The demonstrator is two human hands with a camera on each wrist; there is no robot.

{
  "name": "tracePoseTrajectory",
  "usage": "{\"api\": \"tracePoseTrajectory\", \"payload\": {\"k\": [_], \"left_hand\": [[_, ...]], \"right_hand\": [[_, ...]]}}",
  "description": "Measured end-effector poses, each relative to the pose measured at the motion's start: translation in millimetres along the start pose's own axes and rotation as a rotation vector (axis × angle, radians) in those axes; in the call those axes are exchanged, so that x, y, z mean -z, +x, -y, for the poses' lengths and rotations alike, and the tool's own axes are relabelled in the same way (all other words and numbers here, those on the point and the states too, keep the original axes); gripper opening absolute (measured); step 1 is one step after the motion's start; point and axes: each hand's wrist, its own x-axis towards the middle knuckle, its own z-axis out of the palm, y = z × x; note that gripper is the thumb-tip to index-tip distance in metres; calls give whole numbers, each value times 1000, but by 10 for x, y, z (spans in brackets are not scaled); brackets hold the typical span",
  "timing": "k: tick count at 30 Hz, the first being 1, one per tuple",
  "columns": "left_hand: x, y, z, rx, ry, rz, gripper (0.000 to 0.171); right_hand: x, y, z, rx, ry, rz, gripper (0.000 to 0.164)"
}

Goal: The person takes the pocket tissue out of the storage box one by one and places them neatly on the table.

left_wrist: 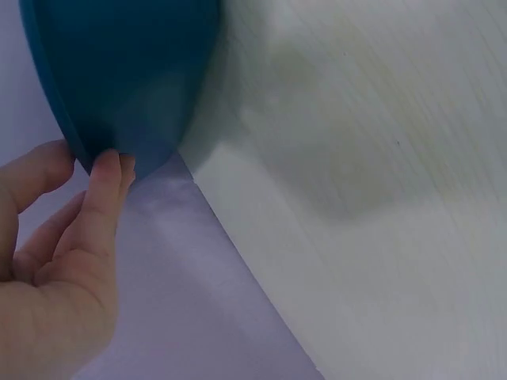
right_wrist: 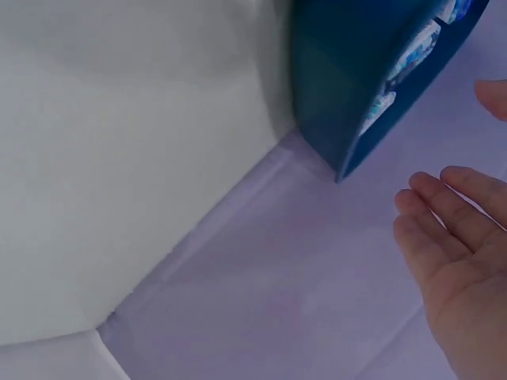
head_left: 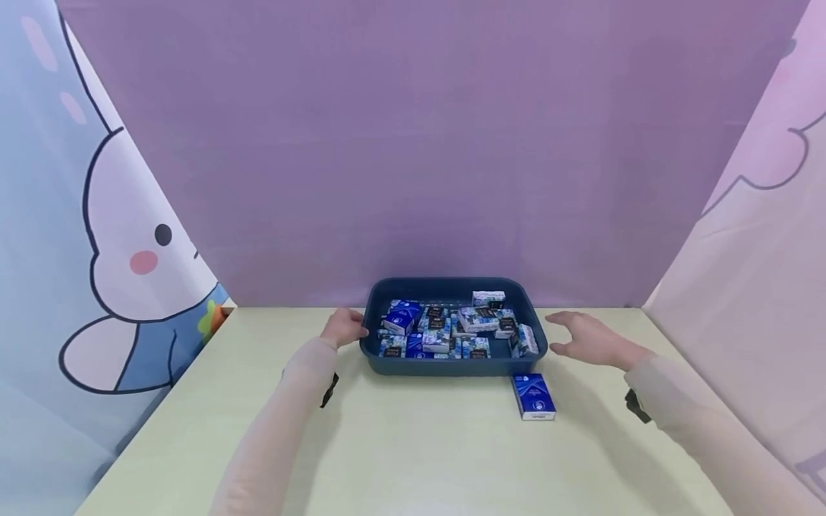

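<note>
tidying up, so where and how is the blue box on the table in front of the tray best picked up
Probably by its two long sides, from above: the blue box lies flat with both long sides looking free, while its far end sits close to the tray. The right grip is the nearer one.

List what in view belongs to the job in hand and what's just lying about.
Likely the job:
blue tray, its rim pinched by the left hand's fingers
small boxes inside it
loose blue box in front, probably, since it resembles some inside

Just surroundings:
purple backdrop
cartoon-print backdrop
</note>
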Motion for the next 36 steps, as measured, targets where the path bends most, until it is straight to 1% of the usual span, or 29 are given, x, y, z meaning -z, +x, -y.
{"api": "tracePoseTrajectory", "payload": {"k": [5,8,11,14,17,20,23,26,28,30,32,34,36], "left_hand": [[-21,-15,22,27,-13,-4,40],[-36,-31,13,40,-32,-8,40],[-53,-30,2,38,-48,-14,39],[-66,-21,7,52,-86,-16,39],[-82,-13,19,62,-129,-11,38],[-102,-29,17,46,-144,-7,38],[-125,-40,25,47,-157,-8,38],[-149,-36,39,52,-150,-25,38],[-157,-28,51,53,-132,-43,38],[-157,-29,45,54,-101,-55,38],[-153,-24,39,61,-78,-64,38],[-146,-14,28,72,-69,-69,39],[-138,-3,15,81,-67,-69,39]], "right_hand": [[65,171,157,35,-44,30,50],[66,292,246,20,-67,100,53],[41,429,330,-40,-94,192,58],[-9,574,402,-47,-142,258,60],[-64,682,447,0,-181,281,55],[-144,758,459,27,-200,307,51],[-230,808,452,-14,-203,359,47],[-302,849,435,-57,-219,390,41],[-340,869,427,-90,-220,403,32],[-359,882,419,-93,-239,405,20],[-367,890,409,-93,-257,414,13],[-366,897,402,-95,-279,423,9],[-358,902,391,-109,-290,431,9]]}}
